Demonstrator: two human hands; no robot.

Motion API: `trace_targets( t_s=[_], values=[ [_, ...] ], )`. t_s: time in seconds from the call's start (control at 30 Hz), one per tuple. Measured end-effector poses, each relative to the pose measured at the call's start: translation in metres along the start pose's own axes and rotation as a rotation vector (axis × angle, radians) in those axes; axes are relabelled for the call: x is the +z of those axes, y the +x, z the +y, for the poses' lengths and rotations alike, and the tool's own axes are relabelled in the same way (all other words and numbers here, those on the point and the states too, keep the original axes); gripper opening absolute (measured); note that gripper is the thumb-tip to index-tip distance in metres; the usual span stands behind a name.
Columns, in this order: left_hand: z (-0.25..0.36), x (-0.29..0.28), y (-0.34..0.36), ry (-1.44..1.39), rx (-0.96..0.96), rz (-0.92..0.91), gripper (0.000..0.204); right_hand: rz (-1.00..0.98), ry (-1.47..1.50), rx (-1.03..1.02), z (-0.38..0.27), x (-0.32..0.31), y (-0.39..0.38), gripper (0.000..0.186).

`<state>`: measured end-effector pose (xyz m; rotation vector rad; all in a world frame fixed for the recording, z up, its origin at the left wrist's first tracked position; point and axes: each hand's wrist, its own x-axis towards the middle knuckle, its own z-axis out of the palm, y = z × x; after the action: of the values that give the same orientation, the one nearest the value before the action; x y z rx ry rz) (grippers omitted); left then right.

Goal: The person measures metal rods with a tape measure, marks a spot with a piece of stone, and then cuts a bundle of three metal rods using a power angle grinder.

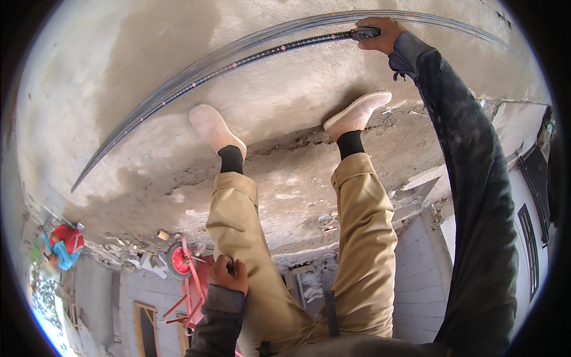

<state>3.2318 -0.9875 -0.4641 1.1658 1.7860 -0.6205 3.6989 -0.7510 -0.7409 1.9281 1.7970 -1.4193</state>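
At the far right of the floor, my right hand (385,35) is closed around the dark case of a tape measure (365,34). Its black blade (235,64) with reddish marks runs out to the left, close alongside a bundle of long thin metal rods (262,41). The rods lie on the concrete and look curved in this picture; blade and rods converge at the far left. My left hand (228,273) is held by my left thigh with its fingers curled in. Whether something small is inside those fingers is hidden.
My shoes (217,128) stand on stained concrete (285,77), nearer me than the rods. A rough, broken edge with rubble (297,149) crosses behind them. A red wheelbarrow (193,285) is at the lower left. Another person in red and blue (66,241) is at the far left.
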Motion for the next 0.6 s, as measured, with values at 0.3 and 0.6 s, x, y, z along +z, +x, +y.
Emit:
trace_targets(
  t_s=[0.3,0.6],
  values=[
    [0.025,0.01,0.002,0.036,-0.074,-0.019,0.016,0.135,-0.06,0.072,0.055,0.014,0.015,0.054],
    [0.031,0.018,0.0,0.013,-0.053,0.01,0.016,0.222,-0.021,0.108,0.085,0.021,0.031,0.05]
  ],
)
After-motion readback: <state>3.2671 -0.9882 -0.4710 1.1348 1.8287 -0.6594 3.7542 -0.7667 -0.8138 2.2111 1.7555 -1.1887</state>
